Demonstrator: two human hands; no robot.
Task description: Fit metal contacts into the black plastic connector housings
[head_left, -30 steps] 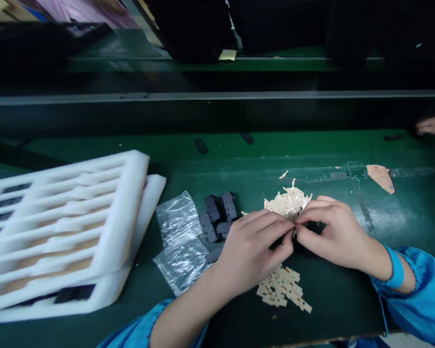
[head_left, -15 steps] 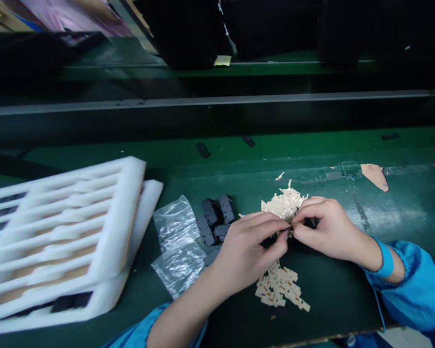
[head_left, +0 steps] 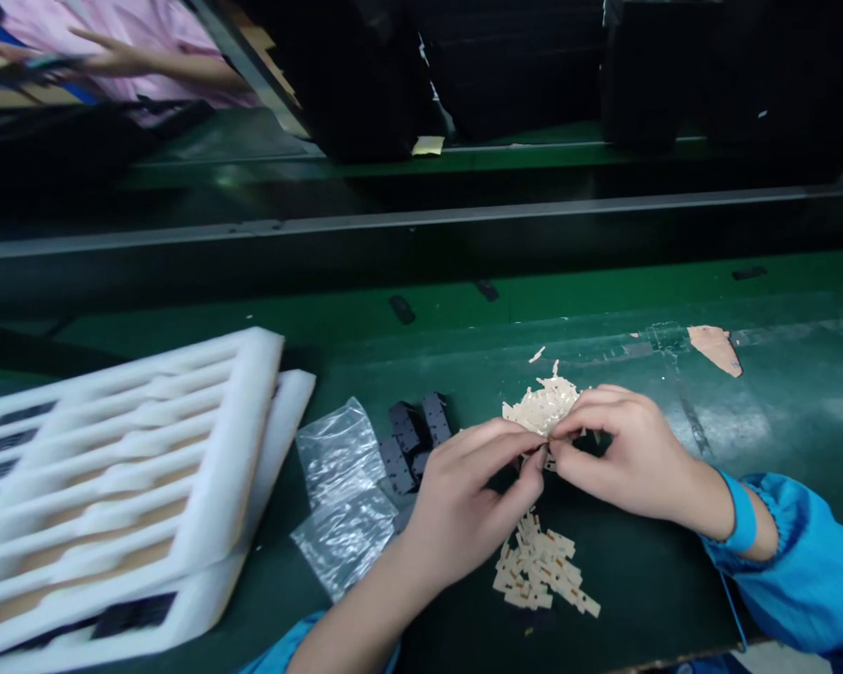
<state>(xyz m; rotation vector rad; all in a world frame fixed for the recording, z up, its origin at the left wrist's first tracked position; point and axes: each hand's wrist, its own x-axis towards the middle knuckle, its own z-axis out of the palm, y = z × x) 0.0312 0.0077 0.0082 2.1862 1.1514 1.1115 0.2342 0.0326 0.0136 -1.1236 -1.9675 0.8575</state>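
Note:
My left hand [head_left: 474, 491] and my right hand [head_left: 625, 449] meet fingertip to fingertip, each in a pinch. Whatever is between them is too small and too covered to make out. Just behind the fingers lies a heap of small cream-coloured pieces [head_left: 542, 404], partly hidden by my hands. Below them, nearer to me, is a second pile of flat cream pieces [head_left: 542, 566] with small brown marks. Left of my left hand sit several black plastic blocks [head_left: 408, 431], some partly covered by that hand. Clear plastic bags [head_left: 341, 449] lie beside the blocks.
White foam trays [head_left: 214, 468] with slots, some holding black parts, are stacked at the left. A torn tan scrap [head_left: 717, 348] lies at the right on the green tabletop [head_left: 801, 374]. A dark raised ledge [head_left: 365, 248] runs across the back. Behind it stands a person in pink [head_left: 175, 37].
The view has shifted slightly, and both hands sit a little further left, still pinched together. At the back left, the other person's hand has come into view.

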